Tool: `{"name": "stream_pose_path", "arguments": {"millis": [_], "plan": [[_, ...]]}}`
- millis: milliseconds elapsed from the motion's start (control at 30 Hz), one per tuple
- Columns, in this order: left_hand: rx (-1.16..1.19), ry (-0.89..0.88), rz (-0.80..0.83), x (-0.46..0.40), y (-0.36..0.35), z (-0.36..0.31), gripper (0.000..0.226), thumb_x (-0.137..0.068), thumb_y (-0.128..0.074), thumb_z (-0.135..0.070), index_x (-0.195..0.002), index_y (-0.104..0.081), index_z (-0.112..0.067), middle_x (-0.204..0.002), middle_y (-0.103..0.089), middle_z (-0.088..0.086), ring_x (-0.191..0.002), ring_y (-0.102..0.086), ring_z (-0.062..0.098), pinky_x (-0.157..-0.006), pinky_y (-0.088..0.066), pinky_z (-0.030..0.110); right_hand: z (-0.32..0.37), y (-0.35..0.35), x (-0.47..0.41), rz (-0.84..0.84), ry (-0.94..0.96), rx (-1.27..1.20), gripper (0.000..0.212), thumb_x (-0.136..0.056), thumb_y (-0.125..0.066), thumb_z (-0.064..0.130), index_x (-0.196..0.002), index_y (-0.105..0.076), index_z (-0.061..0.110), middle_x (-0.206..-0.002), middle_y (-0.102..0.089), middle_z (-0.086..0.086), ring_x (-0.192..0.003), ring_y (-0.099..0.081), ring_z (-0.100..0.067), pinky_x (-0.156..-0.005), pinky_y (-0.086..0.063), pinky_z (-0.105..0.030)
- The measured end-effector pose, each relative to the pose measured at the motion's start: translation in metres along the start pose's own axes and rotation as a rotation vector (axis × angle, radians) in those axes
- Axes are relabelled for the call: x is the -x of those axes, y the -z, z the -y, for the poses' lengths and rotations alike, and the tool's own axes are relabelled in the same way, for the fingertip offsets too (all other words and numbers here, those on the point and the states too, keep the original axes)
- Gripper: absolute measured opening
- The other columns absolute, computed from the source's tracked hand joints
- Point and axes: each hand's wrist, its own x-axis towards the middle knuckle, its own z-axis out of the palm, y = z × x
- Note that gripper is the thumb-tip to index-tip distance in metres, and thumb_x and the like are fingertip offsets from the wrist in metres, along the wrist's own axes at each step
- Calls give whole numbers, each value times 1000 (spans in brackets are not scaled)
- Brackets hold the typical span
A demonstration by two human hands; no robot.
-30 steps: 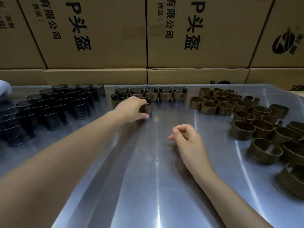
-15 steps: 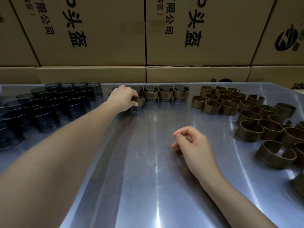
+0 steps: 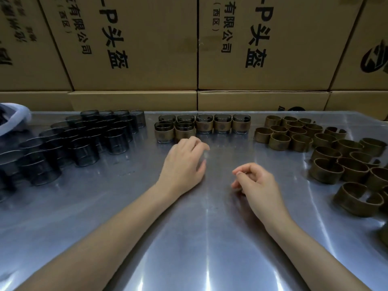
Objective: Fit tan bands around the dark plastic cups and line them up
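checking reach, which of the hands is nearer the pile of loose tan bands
Right. The right hand rests just left of the loose tan bands; the left hand is farther left, below the banded cups.

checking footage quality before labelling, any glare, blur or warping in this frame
Head view: bright streaks of glare run down the steel table; the left hand is motion-blurred at the fingertips, the right hand sharper; the wide lens bows the cardboard boxes outward; the bare dark cups on the left sit in dim light, with little detail.

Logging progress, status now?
Left hand open, right hand loosely curled, both empty. Seven banded cups lined up. Nothing in the way.
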Motion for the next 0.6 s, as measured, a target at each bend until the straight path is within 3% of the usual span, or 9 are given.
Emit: {"name": "stream_pose_path", "arguments": {"millis": [200, 400, 600], "plan": [[-99, -6, 33, 54, 39, -11, 24, -82, -65, -19, -105, -65, -11, -105, -61, 7, -93, -58, 28, -74, -46, 37, 2, 0, 2, 7, 14, 11, 21, -93, -53, 13, -80, -63, 26, -61, -67, 12, -73, -64, -14, -69, -49, -32], [-456, 393, 118, 92, 83, 53, 44, -85, -56, -27, -125, -55, -7, -134, -51, 15, -125, -44, 34, -104, -30, 48, 5, 0, 3, -6, 4, 38, 19, -93, -52, 17, -80, -62, 28, -63, -68, 15, -78, -65, -17, -75, -51, -38], [-522, 866, 142, 117, 119, 116, 67, -87, -65, -27, -138, -35, 5, -143, -39, 27, -136, -28, 42, -111, -18, 59, 9, -2, 4, -20, -2, 58, 19, -93, -54, 19, -78, -62, 27, -60, -67, 10, -76, -64, -15, -73, -51, -37]]}}
